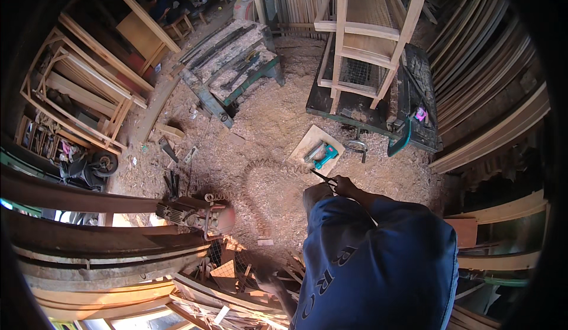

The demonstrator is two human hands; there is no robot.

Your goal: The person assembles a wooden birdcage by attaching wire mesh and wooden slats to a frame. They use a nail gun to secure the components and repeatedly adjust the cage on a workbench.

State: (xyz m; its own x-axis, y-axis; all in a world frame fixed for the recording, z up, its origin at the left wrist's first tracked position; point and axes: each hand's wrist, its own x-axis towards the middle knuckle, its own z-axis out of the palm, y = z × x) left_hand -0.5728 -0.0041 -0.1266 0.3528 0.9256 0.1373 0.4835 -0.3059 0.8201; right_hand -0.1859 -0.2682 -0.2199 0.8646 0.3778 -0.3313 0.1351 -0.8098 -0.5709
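My right hand (347,185) reaches forward over my blue-clad knee (318,194) and is shut on a thin dark tool (323,177) that points up and left. Just beyond its tip, a teal power tool (323,154) lies on a square pale board (307,142) on the sawdust floor. A pale coiled hose (273,166) runs across the floor to the left of my hand. My left hand is hidden, and my blue clothing (378,265) fills the lower right.
A tall bare-wood frame (370,31) stands on a dark low bench (361,114). A metal clamp (356,146) lies by the bench. A reddish motor unit (198,214) sits at the left. Planks lean along the right wall, and wooden frames stand at the upper left. A green-based machine (234,63) stands at the back.
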